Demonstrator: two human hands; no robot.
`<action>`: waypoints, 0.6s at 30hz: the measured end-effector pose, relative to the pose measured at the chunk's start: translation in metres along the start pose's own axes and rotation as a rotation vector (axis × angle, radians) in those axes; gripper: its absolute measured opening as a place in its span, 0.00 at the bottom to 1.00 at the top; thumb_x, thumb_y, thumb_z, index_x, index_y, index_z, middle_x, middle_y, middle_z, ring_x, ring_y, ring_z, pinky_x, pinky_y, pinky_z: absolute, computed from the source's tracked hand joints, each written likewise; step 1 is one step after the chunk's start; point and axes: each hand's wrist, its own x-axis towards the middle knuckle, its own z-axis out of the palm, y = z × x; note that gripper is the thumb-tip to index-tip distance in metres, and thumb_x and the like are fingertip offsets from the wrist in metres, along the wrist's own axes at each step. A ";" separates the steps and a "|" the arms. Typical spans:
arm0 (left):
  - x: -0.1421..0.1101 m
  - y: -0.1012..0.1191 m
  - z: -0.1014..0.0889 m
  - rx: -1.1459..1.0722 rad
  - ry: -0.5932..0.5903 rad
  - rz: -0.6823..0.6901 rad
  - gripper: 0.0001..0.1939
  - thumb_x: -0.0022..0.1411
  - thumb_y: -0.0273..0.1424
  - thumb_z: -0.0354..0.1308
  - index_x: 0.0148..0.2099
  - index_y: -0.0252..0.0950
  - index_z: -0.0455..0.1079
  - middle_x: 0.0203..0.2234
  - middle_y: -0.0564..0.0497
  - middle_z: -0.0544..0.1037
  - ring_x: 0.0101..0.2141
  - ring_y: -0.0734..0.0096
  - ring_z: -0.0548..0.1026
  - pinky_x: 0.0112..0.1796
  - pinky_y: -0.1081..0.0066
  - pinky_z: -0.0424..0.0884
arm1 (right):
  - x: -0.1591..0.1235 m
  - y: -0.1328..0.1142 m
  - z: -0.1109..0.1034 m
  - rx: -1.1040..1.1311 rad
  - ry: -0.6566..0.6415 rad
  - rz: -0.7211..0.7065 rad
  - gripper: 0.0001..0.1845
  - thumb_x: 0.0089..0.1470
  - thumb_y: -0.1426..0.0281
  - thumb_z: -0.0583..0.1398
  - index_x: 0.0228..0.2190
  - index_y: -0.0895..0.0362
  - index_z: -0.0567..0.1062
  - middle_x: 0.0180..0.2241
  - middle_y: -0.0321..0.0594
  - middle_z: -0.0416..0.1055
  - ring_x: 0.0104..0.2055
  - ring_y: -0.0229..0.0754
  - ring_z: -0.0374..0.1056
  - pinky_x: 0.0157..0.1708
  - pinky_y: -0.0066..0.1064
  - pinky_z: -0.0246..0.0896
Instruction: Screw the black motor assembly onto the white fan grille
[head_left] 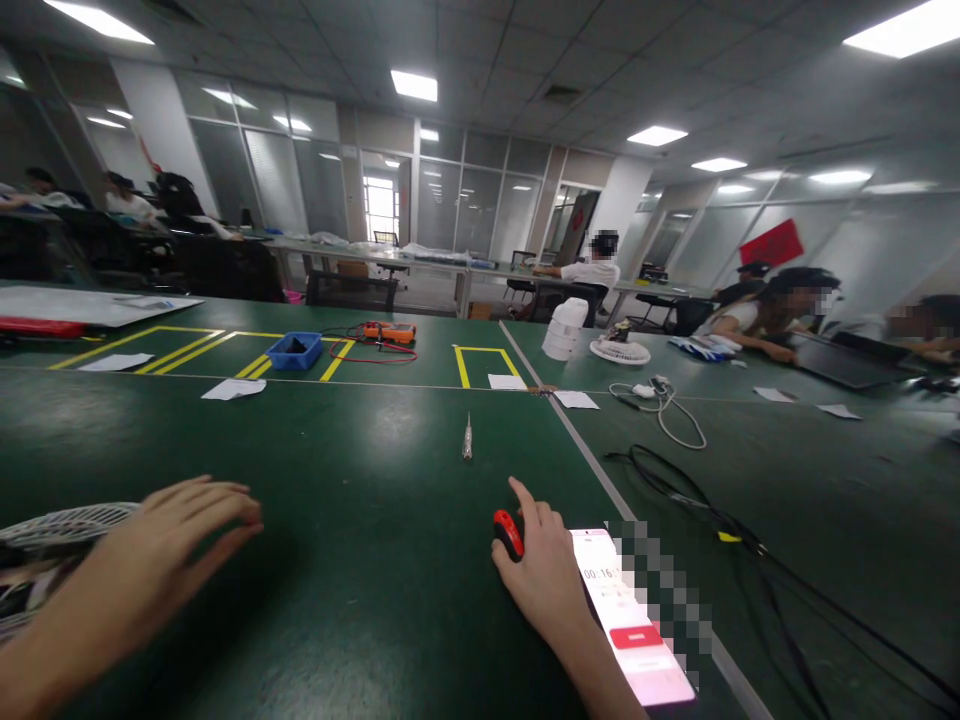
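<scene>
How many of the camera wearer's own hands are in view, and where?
2. The left hand is open at the left, beside a white grille; the right hand holds a red-and-black object beside the lit phone. Neither is hidden.

"How many phones [626, 612] lie on the counter [360, 560]?"
"One. Also one screwdriver [467, 442] and one red-and-black thing [509, 535]."
"And paper slips [234, 388]?"
"I count six."
"Blue trays [289, 360]?"
"One, plus one orange meter [390, 332]."
"Large white boards [82, 304]?"
"Just one."
"What about cables?"
"One white cable [661, 385]; the black cables [742, 535] overlap, so their number is unclear."
</scene>
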 end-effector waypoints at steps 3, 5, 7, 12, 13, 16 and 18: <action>0.006 0.024 0.049 0.077 -0.214 0.250 0.15 0.69 0.44 0.51 0.38 0.47 0.77 0.36 0.57 0.81 0.40 0.65 0.78 0.56 0.53 0.70 | 0.000 -0.002 -0.001 0.046 0.038 -0.012 0.37 0.56 0.69 0.57 0.66 0.56 0.59 0.44 0.47 0.70 0.47 0.54 0.66 0.46 0.43 0.60; 0.002 0.047 0.084 0.052 -0.281 0.314 0.12 0.69 0.37 0.51 0.39 0.44 0.76 0.35 0.53 0.81 0.39 0.65 0.78 0.51 0.57 0.73 | 0.001 -0.004 -0.002 0.084 0.070 -0.017 0.35 0.56 0.69 0.56 0.65 0.56 0.60 0.41 0.46 0.70 0.44 0.52 0.67 0.44 0.42 0.61; -0.003 0.069 0.113 -0.007 -0.272 0.371 0.12 0.70 0.32 0.49 0.39 0.42 0.75 0.35 0.52 0.81 0.38 0.66 0.78 0.47 0.61 0.75 | 0.001 -0.004 -0.003 0.123 0.087 -0.012 0.33 0.57 0.69 0.55 0.64 0.56 0.61 0.37 0.42 0.70 0.40 0.50 0.68 0.41 0.41 0.61; -0.010 0.100 0.151 -0.062 -0.202 0.463 0.13 0.71 0.28 0.48 0.50 0.43 0.73 0.45 0.50 0.82 0.49 0.64 0.77 0.51 0.59 0.74 | 0.001 -0.003 -0.004 0.153 0.015 0.056 0.30 0.58 0.67 0.55 0.62 0.56 0.64 0.27 0.36 0.70 0.31 0.47 0.69 0.34 0.36 0.58; -0.010 0.103 0.154 -0.056 -0.195 0.467 0.14 0.71 0.29 0.49 0.53 0.43 0.72 0.48 0.50 0.81 0.52 0.63 0.76 0.53 0.58 0.74 | 0.001 -0.003 -0.004 0.150 -0.003 0.067 0.30 0.58 0.67 0.55 0.61 0.56 0.64 0.27 0.35 0.70 0.30 0.47 0.69 0.33 0.36 0.57; -0.010 0.110 0.158 -0.014 -0.245 0.435 0.21 0.71 0.36 0.52 0.64 0.42 0.64 0.59 0.47 0.74 0.61 0.58 0.69 0.59 0.52 0.70 | 0.001 -0.004 -0.003 0.135 -0.026 0.083 0.30 0.58 0.66 0.56 0.61 0.56 0.64 0.26 0.35 0.71 0.28 0.47 0.70 0.31 0.34 0.55; -0.012 0.112 0.158 0.020 -0.314 0.414 0.28 0.71 0.42 0.53 0.69 0.41 0.58 0.64 0.45 0.69 0.65 0.55 0.64 0.62 0.47 0.65 | 0.001 -0.004 -0.003 0.120 -0.020 0.082 0.30 0.59 0.66 0.56 0.62 0.55 0.63 0.26 0.34 0.71 0.28 0.47 0.70 0.31 0.34 0.55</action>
